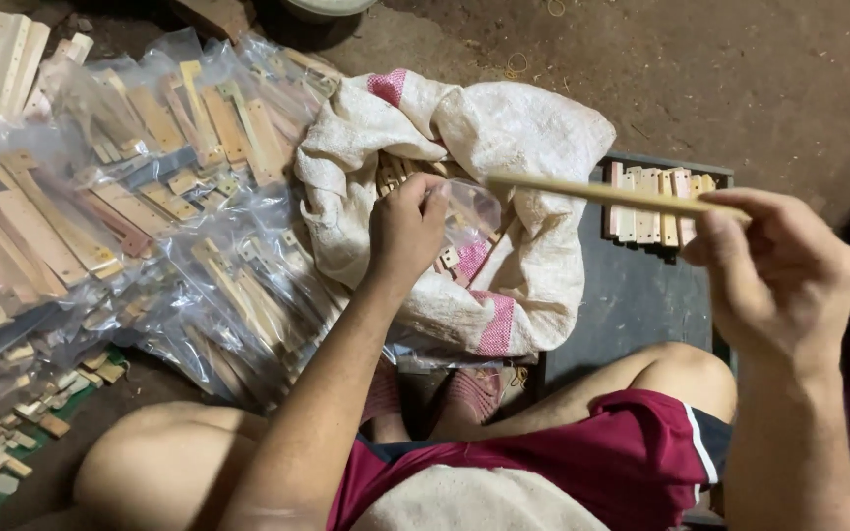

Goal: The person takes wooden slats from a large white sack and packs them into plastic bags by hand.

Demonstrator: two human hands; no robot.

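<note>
Left hand (407, 228) reaches into the open mouth of a white woven sack (533, 147) with pink stripes, fingers curled around something among the short wooden pieces (391, 172) inside — what exactly it grips is hidden by the fingers and a bit of clear plastic. Right hand (779, 270) raised to the right, pinching one end of a long thin wooden stick (602, 194) between thumb and fingertips; the stick runs level, its free end pointing left over the sack's mouth.

Sack lies on the dirt floor (740, 79) in front of the seated person's knees, its right side slumped over the left edge of a dark grey board (632, 295). At the board's far edge — a row of pale wooden pieces (651, 206) standing side by side, just behind the stick.

Left of the sack, touching it, a heap of clear plastic bags (150, 197) packed with flat wooden slats. Loose small offcuts (2, 442) at the floor's near left corner.
</note>
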